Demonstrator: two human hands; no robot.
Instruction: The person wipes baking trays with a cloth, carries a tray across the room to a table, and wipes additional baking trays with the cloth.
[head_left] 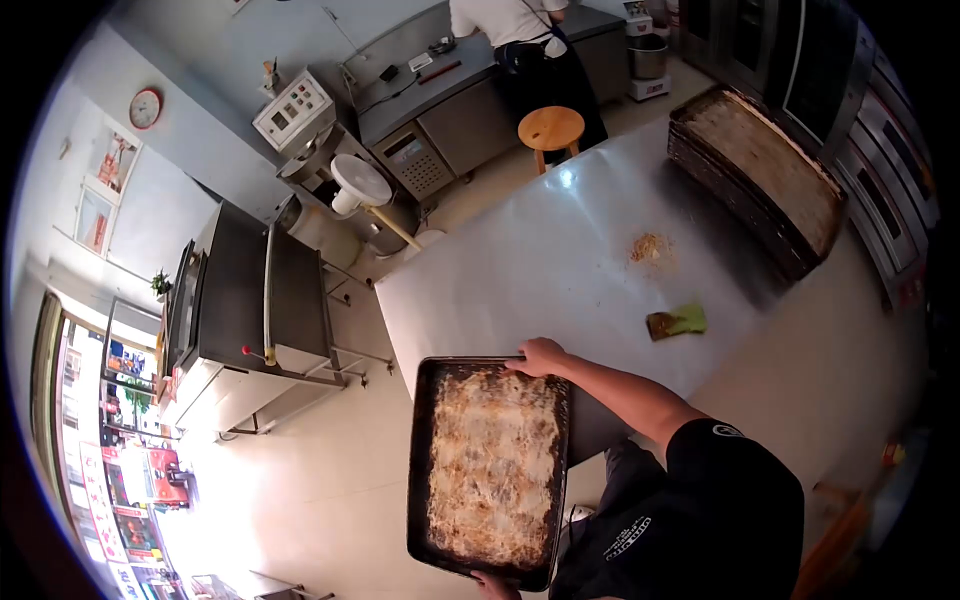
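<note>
A large dark-rimmed baking tray [492, 465] is held out over the floor beside the metal table. Its inside is worn, with brown and pale stains. My right hand [541, 357] grips the tray's rim at the corner near the table. At the bottom of the view, my left hand [494, 587] holds the opposite rim, partly cut off by the frame edge. On the table lie a green and brown scouring pad or cloth [677, 321] and a small scatter of brown crumbs [650, 249].
The metal table [480, 270] extends beyond the tray, with a stack of baking trays [760, 170] at its far end. A wooden stool [551, 128], a white fan [360, 183] and another person [520, 50] are behind it. Steel cabinets [255, 310] stand left; ovens [880, 170] stand right.
</note>
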